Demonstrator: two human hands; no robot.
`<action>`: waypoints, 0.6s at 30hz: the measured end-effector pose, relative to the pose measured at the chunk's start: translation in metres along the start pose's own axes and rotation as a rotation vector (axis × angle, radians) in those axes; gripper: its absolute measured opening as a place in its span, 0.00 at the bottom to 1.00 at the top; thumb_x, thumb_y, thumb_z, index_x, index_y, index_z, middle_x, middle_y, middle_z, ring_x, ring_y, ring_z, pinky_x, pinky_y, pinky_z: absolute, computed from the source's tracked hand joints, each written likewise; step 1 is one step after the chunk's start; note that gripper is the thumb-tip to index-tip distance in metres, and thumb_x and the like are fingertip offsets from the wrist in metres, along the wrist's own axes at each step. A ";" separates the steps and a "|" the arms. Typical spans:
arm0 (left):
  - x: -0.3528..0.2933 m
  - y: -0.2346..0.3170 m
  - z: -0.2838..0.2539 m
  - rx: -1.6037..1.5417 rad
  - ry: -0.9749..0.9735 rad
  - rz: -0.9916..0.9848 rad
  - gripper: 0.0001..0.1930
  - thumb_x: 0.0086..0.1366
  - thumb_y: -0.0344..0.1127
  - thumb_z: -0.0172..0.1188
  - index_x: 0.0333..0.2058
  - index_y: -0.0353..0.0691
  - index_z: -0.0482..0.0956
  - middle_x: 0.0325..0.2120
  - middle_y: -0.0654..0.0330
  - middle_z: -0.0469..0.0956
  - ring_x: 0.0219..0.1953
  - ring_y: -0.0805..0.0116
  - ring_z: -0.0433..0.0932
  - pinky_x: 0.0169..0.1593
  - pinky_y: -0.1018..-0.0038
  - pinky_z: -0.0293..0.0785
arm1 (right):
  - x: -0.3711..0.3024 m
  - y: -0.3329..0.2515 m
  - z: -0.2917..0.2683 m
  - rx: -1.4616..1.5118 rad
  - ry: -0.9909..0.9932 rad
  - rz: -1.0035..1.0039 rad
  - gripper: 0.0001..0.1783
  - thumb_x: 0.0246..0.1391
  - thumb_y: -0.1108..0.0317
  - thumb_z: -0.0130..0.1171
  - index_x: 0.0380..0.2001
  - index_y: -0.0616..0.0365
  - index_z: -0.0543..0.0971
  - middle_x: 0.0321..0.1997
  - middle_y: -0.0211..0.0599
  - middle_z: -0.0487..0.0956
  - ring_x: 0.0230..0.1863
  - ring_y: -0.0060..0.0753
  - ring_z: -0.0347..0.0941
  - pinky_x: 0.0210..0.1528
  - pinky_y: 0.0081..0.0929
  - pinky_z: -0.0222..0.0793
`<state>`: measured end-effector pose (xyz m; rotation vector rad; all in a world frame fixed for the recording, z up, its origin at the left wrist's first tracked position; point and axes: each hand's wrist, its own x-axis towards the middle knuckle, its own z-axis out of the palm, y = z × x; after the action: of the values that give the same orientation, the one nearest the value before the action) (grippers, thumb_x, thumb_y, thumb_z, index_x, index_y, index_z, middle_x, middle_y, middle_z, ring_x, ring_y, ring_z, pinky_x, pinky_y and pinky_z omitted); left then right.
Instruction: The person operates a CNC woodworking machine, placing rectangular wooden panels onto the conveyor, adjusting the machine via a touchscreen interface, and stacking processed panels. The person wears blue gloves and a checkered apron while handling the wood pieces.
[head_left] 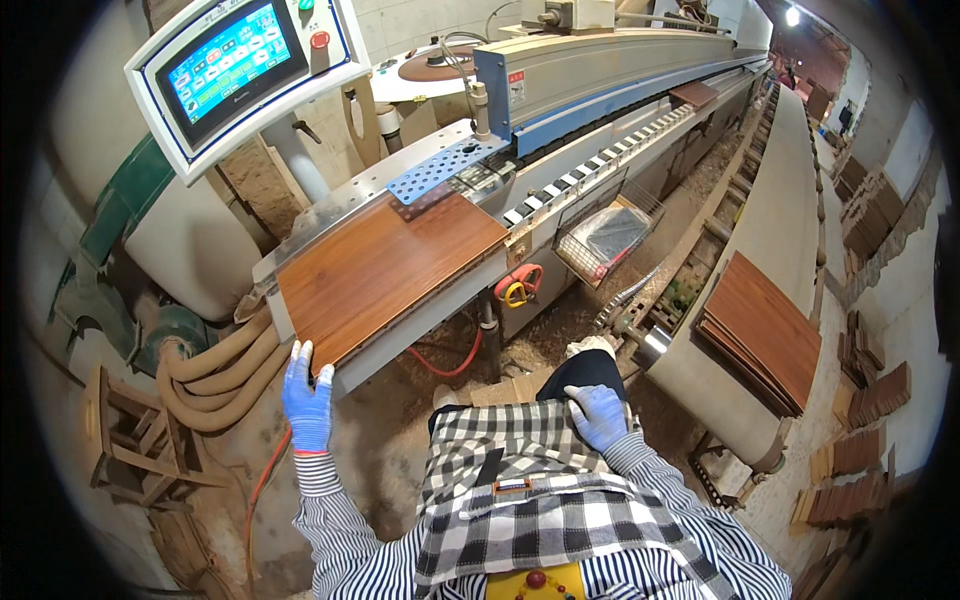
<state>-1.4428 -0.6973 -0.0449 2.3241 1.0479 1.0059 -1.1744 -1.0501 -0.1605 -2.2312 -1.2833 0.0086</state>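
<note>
Reddish-brown wood grain covers the panel, which lies flat on the grey machine table. It should handle as a stiff, moderately heavy board, its smooth face perhaps slippery under gloves; opposite edges look the best hold (corners being likeliest to chip). At its near left corner, the blue-gloved left hand is spread, thumb parted from fingers, touching the edge without clenching; how firmly it presses, I cannot tell from this angle. The right hand, also gloved, lies relaxed on the lap beside the checked apron, grasping nothing visible.
</note>
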 end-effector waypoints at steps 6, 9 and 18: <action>0.009 0.009 0.004 0.109 -0.021 0.036 0.26 0.60 0.39 0.62 0.56 0.38 0.71 0.57 0.49 0.68 0.60 0.54 0.65 0.65 0.63 0.55 | -0.005 0.005 0.000 0.110 0.141 -0.003 0.14 0.53 0.67 0.55 0.44 0.56 0.77 0.39 0.44 0.79 0.42 0.47 0.74 0.47 0.41 0.67; 0.016 0.018 0.013 0.239 -0.021 0.082 0.26 0.59 0.42 0.63 0.55 0.40 0.72 0.56 0.50 0.70 0.61 0.55 0.65 0.67 0.60 0.49 | -0.009 0.014 -0.013 0.132 0.309 0.039 0.12 0.53 0.69 0.55 0.41 0.58 0.78 0.40 0.44 0.80 0.43 0.47 0.75 0.50 0.40 0.68; 0.038 0.053 0.063 0.311 0.003 0.181 0.28 0.57 0.47 0.64 0.55 0.42 0.73 0.53 0.52 0.74 0.60 0.56 0.66 0.67 0.59 0.48 | -0.084 0.164 -0.127 -0.250 0.956 0.496 0.15 0.58 0.69 0.51 0.47 0.59 0.78 0.49 0.41 0.78 0.52 0.41 0.72 0.59 0.35 0.64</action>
<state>-1.3526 -0.7061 -0.0378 2.7102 1.0756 0.9688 -1.0545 -1.2392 -0.1525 -2.2094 -0.2183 -0.9450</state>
